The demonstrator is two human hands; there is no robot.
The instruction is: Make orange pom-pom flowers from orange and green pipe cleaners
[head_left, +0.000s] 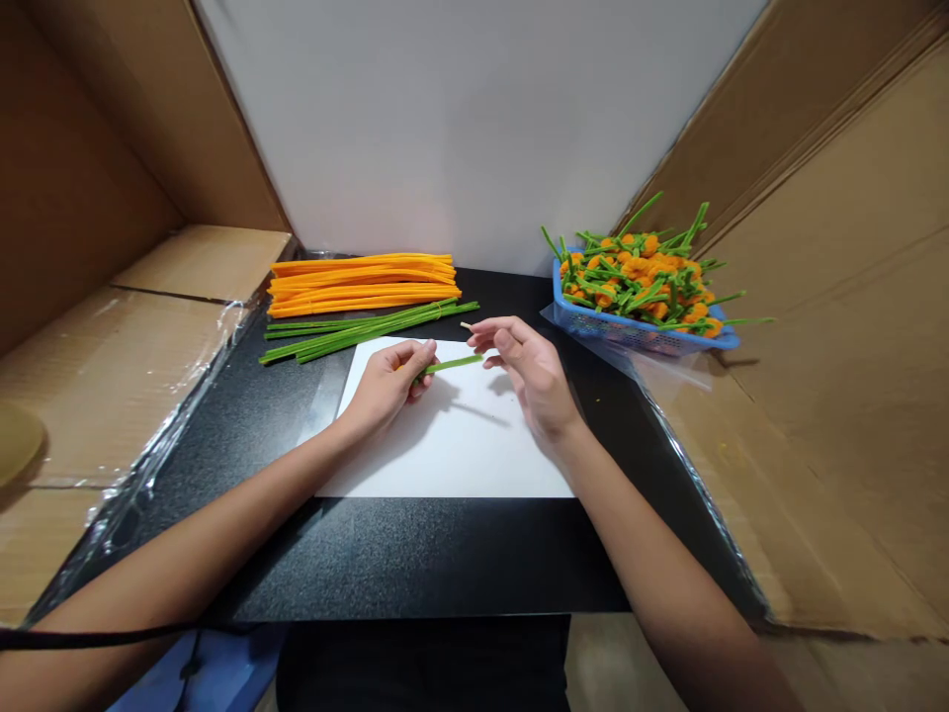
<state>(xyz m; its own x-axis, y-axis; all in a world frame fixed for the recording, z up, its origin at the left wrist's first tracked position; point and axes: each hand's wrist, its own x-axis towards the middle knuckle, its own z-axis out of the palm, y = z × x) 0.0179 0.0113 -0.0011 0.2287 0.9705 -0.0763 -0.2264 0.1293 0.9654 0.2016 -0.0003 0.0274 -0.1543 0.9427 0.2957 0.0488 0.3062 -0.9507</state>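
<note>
Between the thumb and fingers of my left hand [396,381] is a green pipe cleaner [456,364], its free end pointing right. A bit of orange shows at these fingers, mostly hidden by them. My right hand [530,371] hovers at the pipe cleaner's free end, fingers curved and apart; whether a fingertip touches it I cannot tell. A small pale stub [466,325] shows beside the right fingertips, too small to name. Both hands are above a white sheet [460,445], where their shadows fall.
Orange pipe cleaners [363,282] lie bundled at the back left, with green pipe cleaners [356,331] in front. A blue basket [630,326] at the back right is heaped with orange and green pipe-cleaner pieces. Cardboard walls [837,326] flank the black table [415,564].
</note>
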